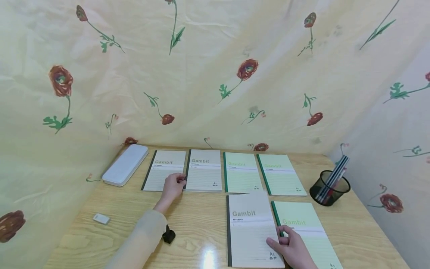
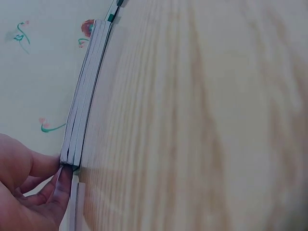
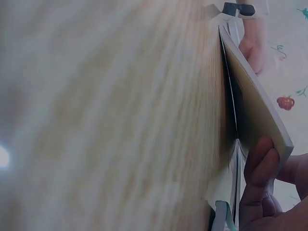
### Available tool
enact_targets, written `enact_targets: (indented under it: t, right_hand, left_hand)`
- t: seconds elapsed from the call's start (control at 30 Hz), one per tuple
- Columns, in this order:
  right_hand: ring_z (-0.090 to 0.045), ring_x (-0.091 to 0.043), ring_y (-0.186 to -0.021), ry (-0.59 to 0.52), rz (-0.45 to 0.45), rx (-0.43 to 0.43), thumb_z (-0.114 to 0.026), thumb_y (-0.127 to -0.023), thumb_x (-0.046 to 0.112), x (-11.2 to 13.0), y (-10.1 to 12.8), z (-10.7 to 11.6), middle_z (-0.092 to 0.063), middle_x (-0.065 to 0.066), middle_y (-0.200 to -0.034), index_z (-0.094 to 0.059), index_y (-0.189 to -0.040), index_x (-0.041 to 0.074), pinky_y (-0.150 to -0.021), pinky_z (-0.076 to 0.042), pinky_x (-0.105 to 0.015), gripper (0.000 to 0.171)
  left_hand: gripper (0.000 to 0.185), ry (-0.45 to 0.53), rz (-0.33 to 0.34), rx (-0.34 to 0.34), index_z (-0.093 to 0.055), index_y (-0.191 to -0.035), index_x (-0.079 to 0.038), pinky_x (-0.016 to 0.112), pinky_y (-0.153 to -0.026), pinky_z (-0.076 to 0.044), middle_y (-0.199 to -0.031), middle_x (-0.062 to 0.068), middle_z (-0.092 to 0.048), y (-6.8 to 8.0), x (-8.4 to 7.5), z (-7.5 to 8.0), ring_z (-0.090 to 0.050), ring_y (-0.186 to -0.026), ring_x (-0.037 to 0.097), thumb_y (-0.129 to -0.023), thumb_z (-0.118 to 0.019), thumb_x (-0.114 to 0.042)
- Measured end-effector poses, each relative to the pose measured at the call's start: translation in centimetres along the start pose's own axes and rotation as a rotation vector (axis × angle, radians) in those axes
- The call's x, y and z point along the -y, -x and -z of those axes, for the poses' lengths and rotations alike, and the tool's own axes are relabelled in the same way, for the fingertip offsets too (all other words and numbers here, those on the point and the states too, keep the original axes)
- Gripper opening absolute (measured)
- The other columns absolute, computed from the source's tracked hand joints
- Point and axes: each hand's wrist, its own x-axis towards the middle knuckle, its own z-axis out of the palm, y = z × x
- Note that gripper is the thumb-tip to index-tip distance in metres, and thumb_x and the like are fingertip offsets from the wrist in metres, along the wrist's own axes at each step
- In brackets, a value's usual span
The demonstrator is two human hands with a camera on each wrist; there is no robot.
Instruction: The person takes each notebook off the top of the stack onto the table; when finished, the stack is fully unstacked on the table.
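A cream cloth printed with red flowers (image 1: 247,69) hangs behind and to both sides of a pale wooden surface (image 1: 198,220). The landmark here is the near grey notebook (image 1: 250,229), the biggest cover in view, lying at the front edge of the surface.

Just right of the near grey notebook, touching its long edge, lies a green notebook (image 1: 307,231). Beyond it runs a row of four: two green ones (image 1: 240,172) directly behind, then two grey ones further left, the far-left grey notebook (image 1: 162,170) ending the row. Left of that again sits a white pencil case (image 1: 125,164); well to the landmark's right stands a black mesh pen cup (image 1: 330,188). A small white eraser (image 1: 101,219) lies far to its left.

The right hand (image 1: 290,248) curls its fingers at the near grey notebook's lower right corner, thumb under the edge, and in the right wrist view the cover stands lifted off the surface. The left hand (image 1: 173,186) pinches the lower right corner of the far-left grey notebook, where it meets its neighbour.

Judging from this, each hand is picking up a grey book. To do it well, slide the fingertips fully under the whole block of pages, not just the cover, and lift without dragging the green neighbour along.
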Motion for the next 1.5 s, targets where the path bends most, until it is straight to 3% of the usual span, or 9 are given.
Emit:
enact_targets:
  t: [0.1,0.5,0.87,1.2,1.5]
  right_hand:
    - [-0.048,-0.017,-0.053,-0.003,-0.021,-0.003,-0.081,-0.083,0.015,-0.20,0.33,0.00,-0.048,-0.001,-0.056,-0.052,-0.104,0.002,-0.053,-0.033,-0.025,0.038]
    - [-0.057,-0.018,-0.065,0.137,0.005,0.016,-0.085,-0.079,0.028,-0.23,0.21,0.27,-0.063,-0.004,-0.072,-0.060,-0.115,-0.008,-0.064,-0.045,-0.032,0.058]
    - [-0.052,-0.017,-0.067,0.260,-0.013,0.041,-0.083,-0.078,0.045,-0.18,0.22,0.51,-0.059,-0.003,-0.075,-0.059,-0.122,-0.009,-0.060,-0.039,-0.031,0.073]
    - [-0.050,-0.016,-0.060,0.377,0.067,0.032,-0.080,-0.084,0.031,0.19,0.72,0.66,-0.057,0.000,-0.068,-0.066,-0.113,-0.009,-0.055,-0.038,-0.028,0.051]
    - [-0.050,-0.015,-0.059,0.454,0.082,0.058,-0.078,-0.086,0.024,0.21,0.97,0.80,-0.056,0.001,-0.067,-0.069,-0.102,-0.002,-0.055,-0.040,-0.029,0.031]
  left_hand:
    - [0.022,-0.005,0.000,0.000,-0.068,-0.113,0.007,0.041,-0.082,-0.054,-0.100,0.015,-0.069,0.02,-0.03,-0.03,-0.063,-0.093,0.027,-0.092,-0.063,0.005]
    - [0.021,-0.002,-0.013,-0.011,-0.069,-0.111,0.008,0.040,-0.079,-0.054,-0.097,0.015,-0.069,0.21,-0.12,0.06,-0.063,-0.090,0.027,-0.091,-0.064,0.006]
    - [0.021,-0.003,-0.018,-0.009,-0.069,-0.112,0.008,0.039,-0.079,-0.054,-0.097,0.015,-0.069,0.25,-0.11,0.02,-0.063,-0.090,0.026,-0.091,-0.063,0.006]
    - [0.022,0.004,-0.020,-0.013,-0.069,-0.112,0.008,0.040,-0.080,-0.054,-0.097,0.015,-0.069,0.18,0.07,-0.08,-0.063,-0.090,0.027,-0.091,-0.063,0.006]
    - [0.021,0.010,-0.011,-0.010,-0.069,-0.112,0.007,0.039,-0.079,-0.054,-0.099,0.015,-0.068,0.14,0.12,-0.12,-0.062,-0.091,0.027,-0.092,-0.063,0.005]
